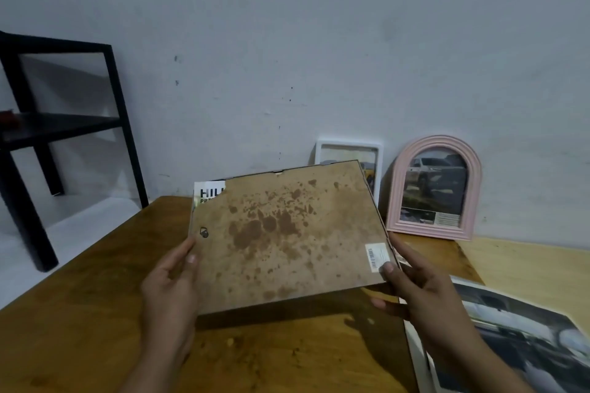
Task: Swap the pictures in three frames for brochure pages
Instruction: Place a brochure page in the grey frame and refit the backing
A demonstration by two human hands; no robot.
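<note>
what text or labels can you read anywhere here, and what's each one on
"HIL" in bold black, cut off by the stained backing board, on the white brochure behind it; the smaller line beneath starts "PR" and is cut off as well.
Barcode sticker on the board: too small to read.
Text block on the page in the pink arched frame: blurred, unreadable.

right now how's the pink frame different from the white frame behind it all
The pink frame is arched at the top; the white frame is rectangular. The pink frame shows in full, while the white frame is mostly hidden behind the stained backing board held in both hands. The pink frame's picture shows a vehicle; the white frame's picture is too covered to tell. Both stand upright by the wall.
</note>
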